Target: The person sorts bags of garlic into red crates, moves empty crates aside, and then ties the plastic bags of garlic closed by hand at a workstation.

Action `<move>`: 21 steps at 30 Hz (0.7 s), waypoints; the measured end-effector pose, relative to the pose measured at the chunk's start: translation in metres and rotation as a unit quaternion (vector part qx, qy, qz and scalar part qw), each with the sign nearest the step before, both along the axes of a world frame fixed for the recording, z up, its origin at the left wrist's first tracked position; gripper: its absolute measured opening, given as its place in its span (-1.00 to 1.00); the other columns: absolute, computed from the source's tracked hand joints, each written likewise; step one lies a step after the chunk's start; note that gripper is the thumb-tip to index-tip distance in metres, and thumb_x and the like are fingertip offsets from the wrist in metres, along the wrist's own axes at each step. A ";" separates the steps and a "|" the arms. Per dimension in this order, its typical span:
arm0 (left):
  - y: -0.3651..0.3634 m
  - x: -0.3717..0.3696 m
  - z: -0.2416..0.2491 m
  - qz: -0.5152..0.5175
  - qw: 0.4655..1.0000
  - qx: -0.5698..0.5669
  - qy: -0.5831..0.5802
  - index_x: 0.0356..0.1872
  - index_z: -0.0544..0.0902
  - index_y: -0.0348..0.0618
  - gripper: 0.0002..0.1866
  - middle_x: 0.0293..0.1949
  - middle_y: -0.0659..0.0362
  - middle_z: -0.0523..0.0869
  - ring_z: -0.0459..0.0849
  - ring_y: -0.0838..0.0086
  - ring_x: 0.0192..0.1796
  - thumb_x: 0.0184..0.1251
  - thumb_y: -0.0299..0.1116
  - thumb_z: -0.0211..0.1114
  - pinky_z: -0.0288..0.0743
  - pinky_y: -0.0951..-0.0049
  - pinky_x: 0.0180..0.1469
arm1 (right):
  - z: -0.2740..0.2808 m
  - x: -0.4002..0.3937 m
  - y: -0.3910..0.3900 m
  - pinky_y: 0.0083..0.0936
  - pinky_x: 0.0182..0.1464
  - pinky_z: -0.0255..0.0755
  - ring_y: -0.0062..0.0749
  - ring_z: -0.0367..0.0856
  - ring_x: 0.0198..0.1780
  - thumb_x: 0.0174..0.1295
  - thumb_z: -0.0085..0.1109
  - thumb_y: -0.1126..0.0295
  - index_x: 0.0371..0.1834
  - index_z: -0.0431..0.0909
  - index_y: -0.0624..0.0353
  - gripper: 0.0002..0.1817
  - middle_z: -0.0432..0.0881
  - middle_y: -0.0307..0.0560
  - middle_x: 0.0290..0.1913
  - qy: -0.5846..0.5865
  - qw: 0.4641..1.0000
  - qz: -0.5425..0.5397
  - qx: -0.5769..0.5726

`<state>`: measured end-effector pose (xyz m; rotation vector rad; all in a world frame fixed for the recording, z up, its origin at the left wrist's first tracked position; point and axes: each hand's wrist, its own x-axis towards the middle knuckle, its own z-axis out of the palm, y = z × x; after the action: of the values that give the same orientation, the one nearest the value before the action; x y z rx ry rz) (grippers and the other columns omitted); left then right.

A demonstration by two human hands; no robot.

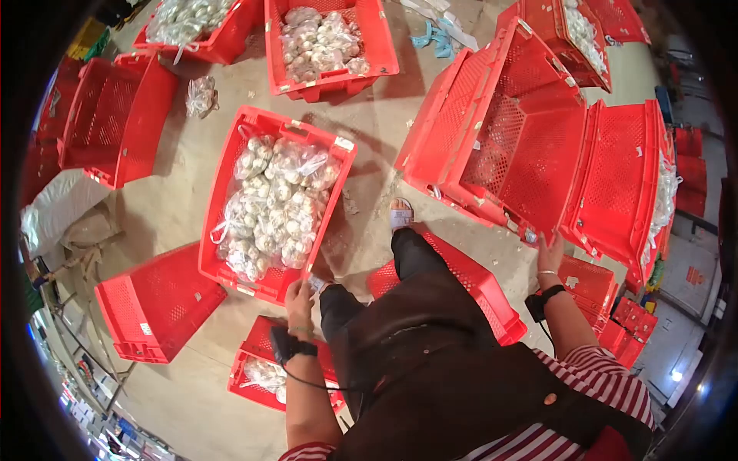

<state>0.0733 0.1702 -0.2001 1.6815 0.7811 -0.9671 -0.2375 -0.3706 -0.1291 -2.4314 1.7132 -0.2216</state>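
A red plastic crate [344, 163] full of garlic bulbs in clear plastic bags [277, 203] stands on the floor ahead of me. My left hand [299, 301] overlaps its near corner in this view, fingers loosely bent and nothing visible in them. On the right, my right hand [549, 257] is at the lower edge of a tilted red crate [530, 146], whose bare inside faces me. Its fingers are apart and point toward that edge. Another red crate [615, 184] leans beside it. Dark devices are strapped to both wrists.
More garlic fills a crate [384, 46] at the top. A single bag of garlic [201, 97] lies on the concrete floor. Red crates stand at left [115, 115], lower left [154, 303] and behind my legs [492, 300]. Blue plastic scraps [434, 38] litter the floor.
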 end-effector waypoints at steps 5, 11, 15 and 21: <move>0.133 -0.041 -0.003 0.028 1.000 -0.005 -0.004 0.08 0.55 -0.23 -0.63 -0.17 0.16 0.67 0.63 0.52 -0.22 0.39 -0.22 0.25 0.48 0.51 -0.22 | -0.010 0.087 0.072 -0.13 0.34 0.25 0.13 0.38 0.27 -0.08 0.50 0.08 0.24 0.35 0.34 -0.14 0.44 0.30 0.20 0.047 0.991 0.096 0.083; 0.217 -0.045 0.023 0.021 1.000 -0.017 0.015 -0.04 0.56 -0.24 -0.67 -0.39 0.30 0.60 0.52 0.64 -0.40 0.39 -0.19 0.26 0.36 0.61 -0.48 | 0.001 0.161 0.089 -0.10 0.29 0.29 0.17 0.39 0.25 -0.09 0.51 0.09 0.21 0.37 0.38 -0.15 0.47 0.32 0.16 0.041 0.972 0.211 -0.097; 0.187 -0.006 0.045 -0.023 0.999 0.014 0.040 0.01 0.55 -0.21 -0.59 -0.27 0.28 0.65 0.59 0.62 -0.23 0.40 -0.07 0.26 0.45 0.55 -0.28 | 0.014 0.142 0.047 -0.11 0.18 0.42 0.16 0.58 0.06 -0.03 0.47 -0.01 0.08 0.49 0.45 -0.22 0.61 0.38 -0.03 -0.055 0.998 -0.040 0.007; -0.051 0.074 0.058 -0.213 0.960 -0.179 -0.030 0.20 0.47 -0.38 -0.41 0.15 -0.09 0.59 0.53 0.26 0.23 0.33 -0.11 0.35 0.39 0.34 0.26 | -0.036 0.013 -0.027 -0.25 0.20 0.43 0.07 0.58 0.16 -0.04 0.45 -0.13 0.29 0.43 0.28 -0.09 0.60 0.24 0.15 0.053 0.939 -0.321 0.112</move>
<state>0.1474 0.1197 -0.1418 1.5724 0.1799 -1.2611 -0.2249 -0.3979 -0.1656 -1.6879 2.3815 0.0355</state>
